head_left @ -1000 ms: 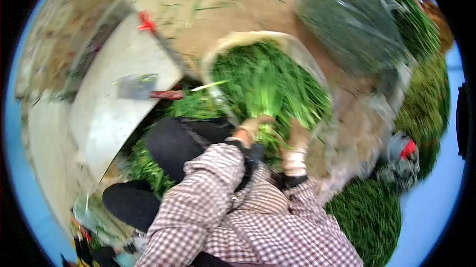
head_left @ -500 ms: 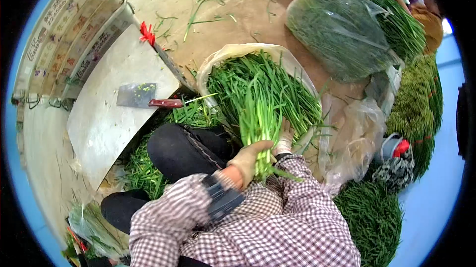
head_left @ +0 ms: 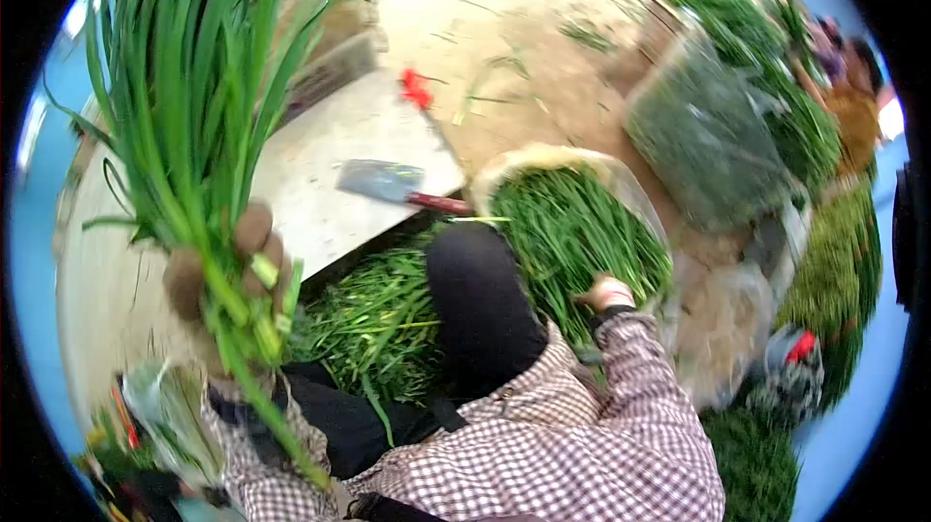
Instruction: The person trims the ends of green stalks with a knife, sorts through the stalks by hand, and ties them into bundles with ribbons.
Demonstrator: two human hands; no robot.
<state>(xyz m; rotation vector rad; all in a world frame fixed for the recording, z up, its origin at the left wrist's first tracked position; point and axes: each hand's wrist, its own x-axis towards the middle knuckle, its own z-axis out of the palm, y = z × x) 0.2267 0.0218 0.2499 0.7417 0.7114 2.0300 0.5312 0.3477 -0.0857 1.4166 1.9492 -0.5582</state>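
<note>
Raised at the left, close to the camera, is a bunch of garlic chives [head_left: 184,86], leaf tips up. My gloved left hand [head_left: 228,275] is closed around its pale stalk ends. One long stalk hangs down below that hand. My right hand [head_left: 608,291] lies on the chives in a lined round container [head_left: 630,178], thumb held apart and fingers partly hidden. More chives [head_left: 572,231] fill this container. A cleaver [head_left: 383,181] with a red-brown handle lies on a pale board [head_left: 335,149], its handle reaching past the board's edge.
Loose trimmings [head_left: 373,338] are heaped beside my bent knee [head_left: 480,299]. A large clear bag of greens [head_left: 708,134] stands at the upper right, with another person [head_left: 853,115] behind it. Bundled greens [head_left: 839,260] and a crumpled plastic bag [head_left: 727,318] are on the right.
My left hand has lifted the chives from above the container up and to the left. My right hand stays at the container. The whole view has shifted.
</note>
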